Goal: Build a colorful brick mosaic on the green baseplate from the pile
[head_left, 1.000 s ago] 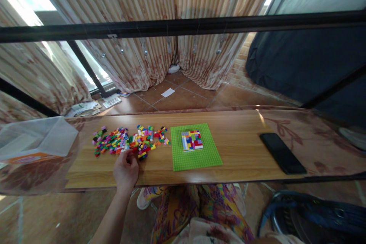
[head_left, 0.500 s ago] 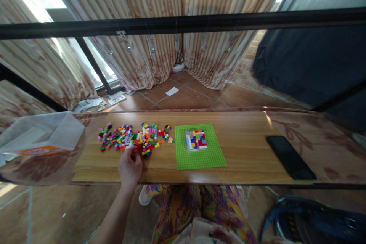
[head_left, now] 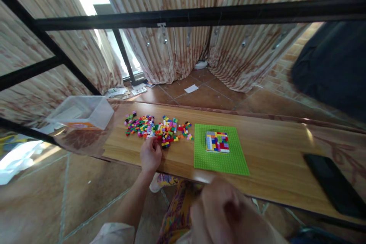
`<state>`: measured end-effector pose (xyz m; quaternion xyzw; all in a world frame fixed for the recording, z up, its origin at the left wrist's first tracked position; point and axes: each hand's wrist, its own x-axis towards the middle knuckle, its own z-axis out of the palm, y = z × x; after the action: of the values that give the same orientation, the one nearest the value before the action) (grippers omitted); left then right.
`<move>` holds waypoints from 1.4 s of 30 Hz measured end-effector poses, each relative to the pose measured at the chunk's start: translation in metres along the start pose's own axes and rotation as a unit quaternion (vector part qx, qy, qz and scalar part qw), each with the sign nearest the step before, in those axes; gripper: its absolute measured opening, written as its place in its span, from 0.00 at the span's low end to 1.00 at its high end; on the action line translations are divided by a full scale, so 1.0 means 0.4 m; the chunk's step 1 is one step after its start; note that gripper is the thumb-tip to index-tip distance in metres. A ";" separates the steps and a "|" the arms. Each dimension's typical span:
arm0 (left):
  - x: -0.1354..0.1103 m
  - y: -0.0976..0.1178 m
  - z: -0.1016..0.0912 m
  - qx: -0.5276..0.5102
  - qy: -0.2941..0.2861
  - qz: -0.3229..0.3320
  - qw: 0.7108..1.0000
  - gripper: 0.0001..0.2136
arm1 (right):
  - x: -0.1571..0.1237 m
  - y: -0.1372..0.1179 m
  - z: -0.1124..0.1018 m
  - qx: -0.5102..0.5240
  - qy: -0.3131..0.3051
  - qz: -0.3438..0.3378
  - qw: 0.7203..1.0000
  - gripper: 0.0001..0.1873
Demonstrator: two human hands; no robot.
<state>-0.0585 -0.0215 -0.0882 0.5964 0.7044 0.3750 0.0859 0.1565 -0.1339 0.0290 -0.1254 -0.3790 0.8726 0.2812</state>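
Observation:
My left hand rests on the wooden table top at the near edge of a pile of small coloured bricks. Its fingers are curled and pressed together at the pile; what they pinch is hidden. To the right lies a green baseplate with a small multicoloured block of bricks built on it. My right hand is raised close to the camera, below the table edge, blurred, fingers bunched.
A clear plastic tub stands at the table's left end. A black phone lies at the right. A black metal frame crosses the view, with curtains and a tiled floor behind.
The view has swung left and tilted. My right hand has come up into view near the camera. My left hand stays at the brick pile.

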 end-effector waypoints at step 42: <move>-0.005 -0.004 0.004 -0.006 0.013 0.028 1.000 0.10 | 0.290 0.043 -0.292 -0.824 0.286 0.006 0.489 0.10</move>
<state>-0.0583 -0.0224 -0.0910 0.6103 0.6863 0.3892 0.0706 0.1062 -0.0067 -0.0637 -0.5450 -0.8231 0.0807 0.1377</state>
